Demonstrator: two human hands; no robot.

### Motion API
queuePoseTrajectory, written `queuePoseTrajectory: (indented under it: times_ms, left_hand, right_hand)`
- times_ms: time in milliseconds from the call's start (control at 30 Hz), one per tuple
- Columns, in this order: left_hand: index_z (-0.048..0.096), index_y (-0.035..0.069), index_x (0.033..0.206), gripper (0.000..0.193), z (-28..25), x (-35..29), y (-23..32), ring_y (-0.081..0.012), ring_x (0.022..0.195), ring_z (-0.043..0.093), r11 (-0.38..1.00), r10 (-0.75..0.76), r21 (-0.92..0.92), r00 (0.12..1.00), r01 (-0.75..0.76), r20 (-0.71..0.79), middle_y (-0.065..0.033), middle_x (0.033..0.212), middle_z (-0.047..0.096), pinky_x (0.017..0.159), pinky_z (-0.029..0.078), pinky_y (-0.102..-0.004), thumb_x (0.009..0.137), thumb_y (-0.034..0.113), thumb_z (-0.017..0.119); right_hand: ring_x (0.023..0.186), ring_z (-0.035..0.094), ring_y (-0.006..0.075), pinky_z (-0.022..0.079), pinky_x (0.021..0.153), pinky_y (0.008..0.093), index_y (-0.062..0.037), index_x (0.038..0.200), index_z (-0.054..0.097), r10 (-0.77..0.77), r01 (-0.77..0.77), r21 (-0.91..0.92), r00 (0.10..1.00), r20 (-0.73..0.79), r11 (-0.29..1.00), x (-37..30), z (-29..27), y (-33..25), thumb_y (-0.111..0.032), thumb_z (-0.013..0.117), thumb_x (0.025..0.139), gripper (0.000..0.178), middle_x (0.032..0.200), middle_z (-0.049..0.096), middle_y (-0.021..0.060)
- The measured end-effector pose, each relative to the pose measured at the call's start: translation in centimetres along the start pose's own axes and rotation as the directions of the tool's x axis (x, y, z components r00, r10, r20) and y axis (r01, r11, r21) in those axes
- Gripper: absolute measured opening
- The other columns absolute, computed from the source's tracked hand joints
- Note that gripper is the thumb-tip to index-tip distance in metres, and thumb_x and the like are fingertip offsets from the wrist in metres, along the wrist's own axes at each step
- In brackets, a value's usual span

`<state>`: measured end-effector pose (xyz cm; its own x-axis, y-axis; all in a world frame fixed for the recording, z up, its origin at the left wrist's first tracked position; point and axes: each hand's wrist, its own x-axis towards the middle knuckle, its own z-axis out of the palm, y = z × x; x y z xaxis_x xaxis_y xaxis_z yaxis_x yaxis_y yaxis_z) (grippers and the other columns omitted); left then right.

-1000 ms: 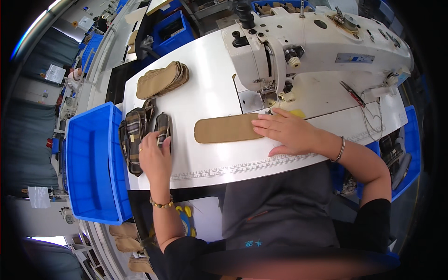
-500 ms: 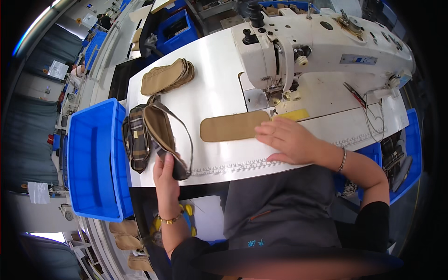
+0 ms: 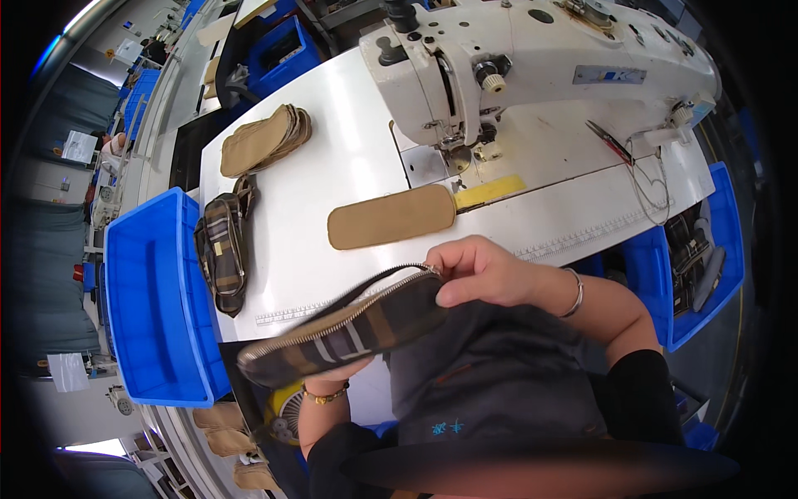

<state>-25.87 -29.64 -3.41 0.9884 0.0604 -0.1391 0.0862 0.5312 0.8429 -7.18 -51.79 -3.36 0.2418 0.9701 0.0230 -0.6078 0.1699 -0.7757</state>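
A dark plaid pouch point(image 3: 366, 334) with a tan inside and a metal zipper along its rim is held tilted over the table's front edge. My left hand point(image 3: 345, 371) grips it from beneath, its fingers hidden behind the fabric. At the pouch's right end my right hand point(image 3: 480, 270) pinches the corner near the zipper's end. Beyond it a flat tan fabric piece point(image 3: 391, 218) with rounded ends lies on the table, near the needle area of the white sewing machine point(image 3: 532, 66). A second plaid pouch point(image 3: 223, 254) rests at the table's left edge.
A stack of tan pieces point(image 3: 264, 141) lies at the back left. Blue bins stand left point(image 3: 158, 291) and right point(image 3: 731, 266) of the table. Dark snips point(image 3: 611, 143) lie beside the machine. A yellow strip point(image 3: 490, 191) and a printed ruler point(image 3: 594, 233) mark the tabletop point(image 3: 324, 166).
My left hand has lifted one pouch off the other and brought it right, toward me. My right hand has left the tan piece and now grips the pouch's end. The view has shifted slightly.
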Motion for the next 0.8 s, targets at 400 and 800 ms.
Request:
queuePoseTrajectory:
  times_ms: [400,800]
  left_hand:
    - [0.065,0.000,0.097,0.031,3.8,5.0,-0.8,-0.0072,0.071,0.053,0.969,-0.224,0.119,0.974,0.218,0.034,-0.0016,0.079,0.063,0.063,0.042,-0.0218,0.102,0.029,0.056]
    - [0.062,0.004,0.076,0.035,4.9,5.8,-0.7,-0.0037,0.060,0.042,0.933,0.012,0.360,0.993,0.032,-0.120,0.0007,0.071,0.059,0.055,0.033,-0.0195,0.103,0.025,0.054]
  right_hand:
    - [0.079,0.058,0.0048,0.047,0.072,0.0224,-0.0009,0.098,0.066,0.089,-0.095,-0.081,0.993,-0.077,0.992,-0.1,0.2,0.6,-0.008,0.074,0.084,0.018,0.089,0.066,-0.0012]
    - [0.073,0.057,0.0060,0.047,0.066,0.0238,0.0044,0.090,0.068,0.188,-0.209,-0.437,0.978,-0.091,0.875,-0.7,0.9,1.0,-0.015,0.079,0.080,0.025,0.078,0.066,0.0013]
